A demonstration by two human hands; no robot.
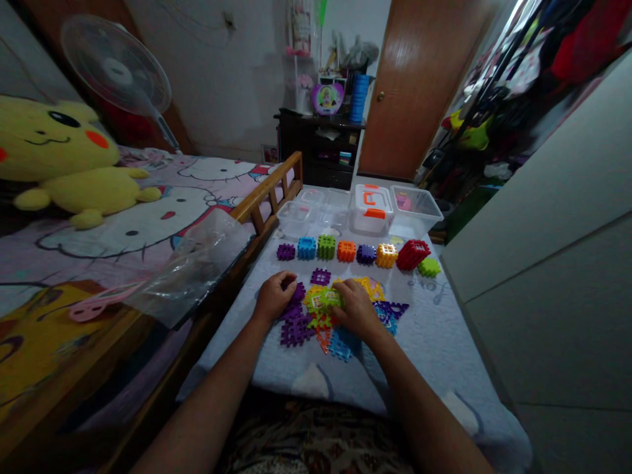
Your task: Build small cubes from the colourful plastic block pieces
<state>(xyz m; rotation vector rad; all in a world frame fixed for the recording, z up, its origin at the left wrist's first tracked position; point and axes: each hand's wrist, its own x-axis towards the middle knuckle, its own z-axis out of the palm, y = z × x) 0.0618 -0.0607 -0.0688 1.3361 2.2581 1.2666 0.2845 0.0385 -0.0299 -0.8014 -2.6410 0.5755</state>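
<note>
On the cloth-covered table lies a mixed pile of flat plastic interlocking building tiles. My left hand (pixel 276 294) is at the pile's left side, its fingers curled against a purple tile (pixel 297 296). More purple tiles (pixel 296 331) lie just below it. My right hand (pixel 358 306) reaches over the middle of the pile, fingers closed on a lime-green window tile (pixel 323 299); its fingertips are partly hidden. Around it are yellow tiles (pixel 370 288), blue tiles (pixel 342 345), an orange triangular tile (pixel 324 339) and a dark purple triangular tile (pixel 397 309).
Behind the pile runs a row of colour-sorted stacks, among them a green stack (pixel 326 247) and a red stack (pixel 413 255). Further back stand clear plastic boxes, one a lidded box (pixel 371 214) with orange latches. A wooden bed rail (pixel 266 197) borders the left.
</note>
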